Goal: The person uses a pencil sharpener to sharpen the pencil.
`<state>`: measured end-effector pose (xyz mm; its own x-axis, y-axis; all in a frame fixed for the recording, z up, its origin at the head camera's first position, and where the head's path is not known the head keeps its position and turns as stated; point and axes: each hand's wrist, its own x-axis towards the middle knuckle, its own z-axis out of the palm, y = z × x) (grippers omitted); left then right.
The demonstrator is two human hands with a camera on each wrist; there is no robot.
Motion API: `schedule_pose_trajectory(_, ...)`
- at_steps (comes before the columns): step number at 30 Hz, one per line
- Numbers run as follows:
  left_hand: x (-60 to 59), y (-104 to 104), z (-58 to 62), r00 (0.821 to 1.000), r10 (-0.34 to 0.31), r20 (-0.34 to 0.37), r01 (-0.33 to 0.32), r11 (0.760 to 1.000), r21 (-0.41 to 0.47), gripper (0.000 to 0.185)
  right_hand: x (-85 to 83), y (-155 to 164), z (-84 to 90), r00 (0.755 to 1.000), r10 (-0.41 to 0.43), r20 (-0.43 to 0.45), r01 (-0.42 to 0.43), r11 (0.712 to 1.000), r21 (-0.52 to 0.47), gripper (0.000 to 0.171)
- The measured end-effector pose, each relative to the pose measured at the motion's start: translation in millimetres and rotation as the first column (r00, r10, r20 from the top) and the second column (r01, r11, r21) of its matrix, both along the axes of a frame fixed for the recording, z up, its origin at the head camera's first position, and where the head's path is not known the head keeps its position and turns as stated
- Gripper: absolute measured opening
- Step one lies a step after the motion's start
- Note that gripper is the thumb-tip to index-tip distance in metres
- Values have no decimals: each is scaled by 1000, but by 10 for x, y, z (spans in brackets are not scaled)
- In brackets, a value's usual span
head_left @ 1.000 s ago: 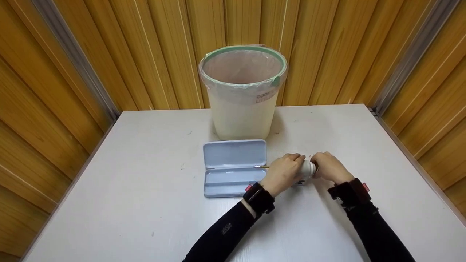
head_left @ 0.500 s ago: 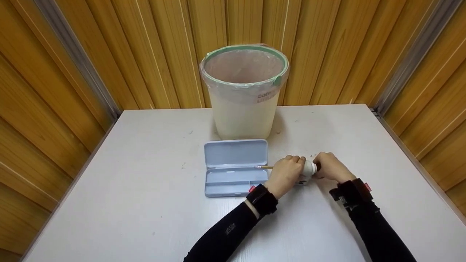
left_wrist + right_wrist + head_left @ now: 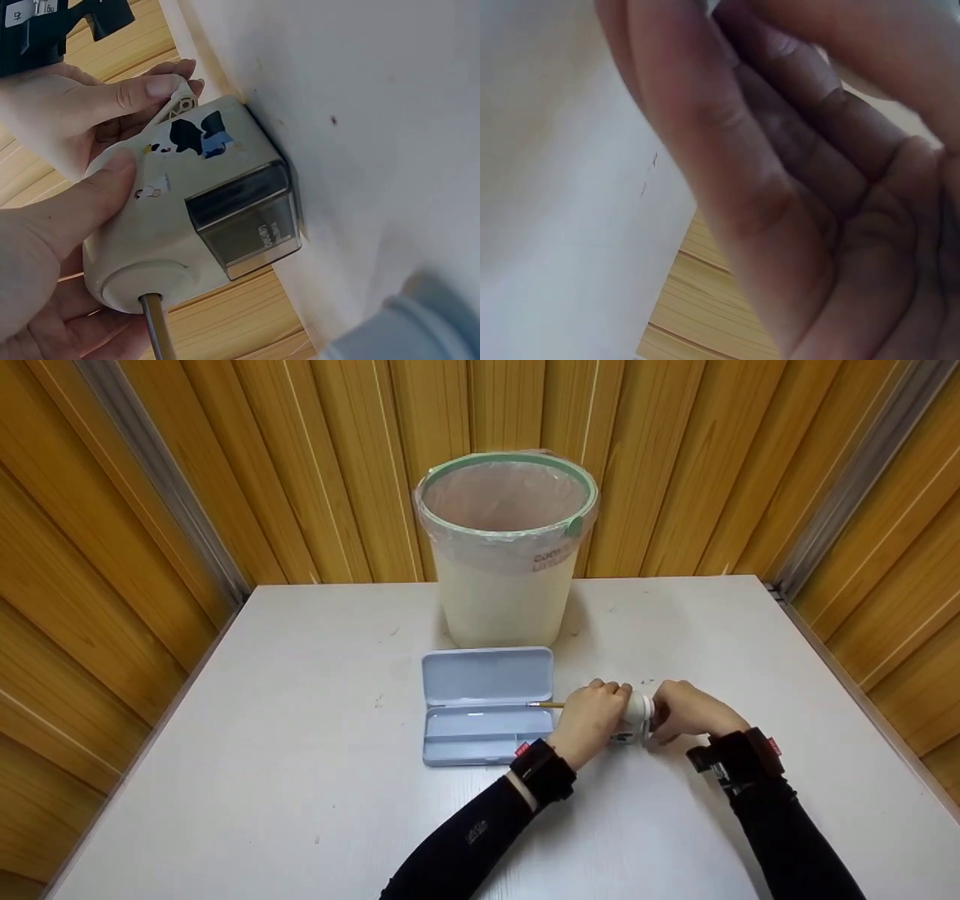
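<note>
A white crank pencil sharpener with bird stickers and a clear shavings drawer lies under my left hand, which grips its body. A pencil sticks out of its left side; in the head view, the pencil's far end overlaps the open light blue pencil case. On the sharpener's other side, my right hand pinches the crank handle between thumb and fingers. The right wrist view shows mostly its curled fingers and palm, with the handle hidden.
Behind the case stands a cream bin with a green rim and a plastic liner. Small dark specks dot the white table. Wood-patterned walls enclose the back and sides.
My right hand has shifted slightly right and turned at the crank, its thumb now showing lower down. My left hand keeps its grip on the sharpener, with the pencil still in it.
</note>
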<state>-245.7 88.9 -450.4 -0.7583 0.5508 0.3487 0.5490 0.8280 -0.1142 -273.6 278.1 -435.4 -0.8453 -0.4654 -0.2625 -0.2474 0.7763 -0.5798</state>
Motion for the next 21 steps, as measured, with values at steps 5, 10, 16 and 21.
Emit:
schedule_pose_trajectory(5,-4,10,-5,1000,8,28,-8,1000,8,40,30,22,40,998,61,-18,-61,998,-1,15)
schedule_pose_trajectory(10,-9,18,1,998,11,62,-12,1000,19,42,47,32,84,997,79,0,-79,997,4,15)
schedule_pose_trajectory(16,-3,24,10,997,28,69,-30,999,25,39,63,46,121,993,122,-3,-122,992,-22,13)
schedule_pose_trajectory(21,10,36,16,999,28,30,-29,999,28,29,90,53,172,987,162,-16,-162,987,-5,11)
